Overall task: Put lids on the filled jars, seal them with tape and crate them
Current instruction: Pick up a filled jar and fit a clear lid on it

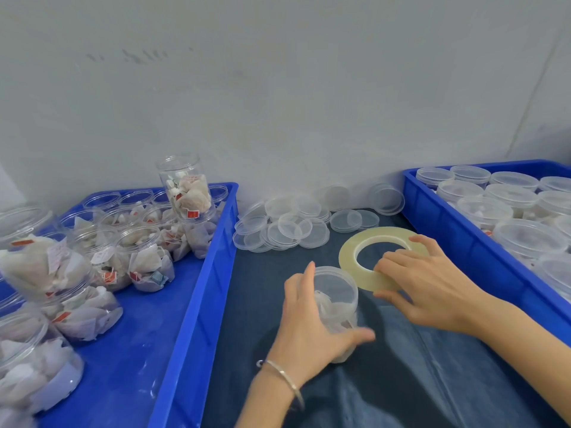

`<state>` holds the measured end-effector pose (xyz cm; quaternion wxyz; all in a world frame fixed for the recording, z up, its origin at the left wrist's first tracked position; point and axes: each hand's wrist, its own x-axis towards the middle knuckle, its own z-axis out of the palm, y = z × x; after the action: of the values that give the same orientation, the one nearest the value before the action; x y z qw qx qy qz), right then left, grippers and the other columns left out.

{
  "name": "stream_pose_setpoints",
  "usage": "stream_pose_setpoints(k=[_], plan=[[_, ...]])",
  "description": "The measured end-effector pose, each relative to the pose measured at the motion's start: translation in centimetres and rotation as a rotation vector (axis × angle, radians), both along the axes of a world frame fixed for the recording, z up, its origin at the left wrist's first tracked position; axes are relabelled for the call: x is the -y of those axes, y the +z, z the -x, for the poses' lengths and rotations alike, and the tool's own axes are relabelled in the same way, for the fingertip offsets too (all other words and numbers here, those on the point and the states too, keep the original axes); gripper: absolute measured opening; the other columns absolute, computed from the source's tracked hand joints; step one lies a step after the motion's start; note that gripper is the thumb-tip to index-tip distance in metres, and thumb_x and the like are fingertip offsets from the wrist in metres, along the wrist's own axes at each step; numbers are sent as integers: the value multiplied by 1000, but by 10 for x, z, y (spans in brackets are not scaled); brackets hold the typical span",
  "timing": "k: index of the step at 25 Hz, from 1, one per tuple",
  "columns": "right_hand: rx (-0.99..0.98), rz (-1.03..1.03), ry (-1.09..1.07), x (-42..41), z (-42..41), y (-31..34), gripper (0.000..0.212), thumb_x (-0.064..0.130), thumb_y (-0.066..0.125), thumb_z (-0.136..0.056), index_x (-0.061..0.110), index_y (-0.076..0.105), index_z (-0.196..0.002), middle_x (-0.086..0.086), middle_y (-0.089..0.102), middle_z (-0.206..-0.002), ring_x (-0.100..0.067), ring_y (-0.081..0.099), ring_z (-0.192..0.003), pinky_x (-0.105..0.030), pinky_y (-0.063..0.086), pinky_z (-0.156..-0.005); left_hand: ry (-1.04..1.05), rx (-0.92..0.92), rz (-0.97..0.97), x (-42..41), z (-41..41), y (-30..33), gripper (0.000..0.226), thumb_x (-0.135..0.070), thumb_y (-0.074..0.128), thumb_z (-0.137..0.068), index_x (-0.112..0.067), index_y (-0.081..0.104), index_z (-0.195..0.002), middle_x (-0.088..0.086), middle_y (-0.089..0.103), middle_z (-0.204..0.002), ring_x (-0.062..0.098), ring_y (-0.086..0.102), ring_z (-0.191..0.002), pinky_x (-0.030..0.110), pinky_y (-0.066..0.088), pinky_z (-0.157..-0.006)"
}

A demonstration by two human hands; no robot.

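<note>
Near the desk's front edge, left hand (312,327) fingers wrap a lidded jar (335,304) while right hand (429,288) fingers pinch the tape (375,256) beside it; a loose hold could tip the jar, creasing the seal.

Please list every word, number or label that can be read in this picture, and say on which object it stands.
Nothing can be read.
Red tags on the tea bags in the open jars, left crate: marks too small.
Wall: faint grey smudges, not legible.
Tape roll, lids, right crate: no text visible.
</note>
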<state>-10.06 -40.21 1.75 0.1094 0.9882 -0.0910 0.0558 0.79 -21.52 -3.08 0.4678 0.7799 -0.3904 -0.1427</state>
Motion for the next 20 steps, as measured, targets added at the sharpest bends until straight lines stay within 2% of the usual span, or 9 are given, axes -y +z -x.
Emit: stream_pose_setpoints(k=[2, 3, 5, 9, 12, 13, 15, 16, 20], plan=[[71, 91, 37, 0, 3, 2, 31, 53, 41, -91, 26, 56, -96, 14, 51, -83, -12, 55, -81, -50, 28, -105, 110, 37, 31, 12, 1, 5, 112, -49, 85, -59, -26, 19, -147, -14, 30, -132, 2, 36, -124, 18, 32, -103], [50, 107, 18, 1, 6, 4, 31, 53, 38, -91, 27, 54, -96, 15, 50, -84, -11, 54, -81, -50, 28, -105, 99, 61, 22, 14, -3, 9, 106, -46, 86, -59, -24, 26, -144, -13, 35, -131, 3, 40, -121, 18, 34, -102], [-55, 82, -58, 3, 10, 4, 36, 56, 21, -94, 32, 45, -105, 17, 47, -94, -7, 49, -93, -45, 14, -108, -6, 79, -43, 14, -20, 17, 94, -40, 87, -62, -25, 35, -139, -15, 42, -130, 1, 45, -118, 18, 35, -101], [-62, -20, -109, -6, 2, -6, 41, 55, 11, -96, 31, 42, -108, 18, 47, -100, -6, 46, -97, -38, 9, -108, -230, 101, -347, 11, -55, 46, 89, -37, 82, -69, -28, 31, -142, -15, 39, -137, 1, 40, -122, 19, 34, -98], [-14, 9, -171, -16, -7, -17, 37, 53, 16, -97, 27, 40, -104, 14, 44, -96, -12, 47, -97, -45, 14, -106, -216, 203, -526, 28, -48, 53, 81, -34, 72, -75, -28, 27, -142, -7, 32, -140, 19, 33, -127, 35, 37, -101], [37, 26, -201, -20, -9, -19, 34, 52, 24, -97, 24, 44, -102, 12, 46, -94, -15, 49, -94, -49, 18, -105, -195, 234, -539, 35, -39, 51, 74, -32, 67, -76, -29, 29, -139, -6, 32, -138, 24, 30, -126, 41, 37, -100], [173, 70, -225, -25, -13, -19, 29, 47, 44, -94, 20, 53, -93, 9, 48, -84, -19, 53, -84, -55, 26, -99, -109, 311, -515, 43, -22, 44, 62, -35, 62, -77, -31, 33, -131, -7, 33, -133, 26, 27, -123, 41, 36, -95], [174, 80, -250, -25, -14, -18, 28, 46, 45, -93, 19, 54, -92, 9, 46, -83, -19, 53, -83, -56, 26, -98, -68, 357, -490, 44, -17, 40, 58, -39, 62, -77, -31, 35, -128, -9, 34, -132, 25, 28, -122, 40, 35, -93], [86, 39, -332, -22, -21, -18, 34, 51, 23, -96, 25, 44, -102, 12, 36, -91, -13, 47, -97, -51, 17, -102, 2, 408, -382, 38, -16, 31, 57, -60, 57, -80, -33, 39, -127, -15, 36, -134, 18, 26, -128, 40, 36, -96]])
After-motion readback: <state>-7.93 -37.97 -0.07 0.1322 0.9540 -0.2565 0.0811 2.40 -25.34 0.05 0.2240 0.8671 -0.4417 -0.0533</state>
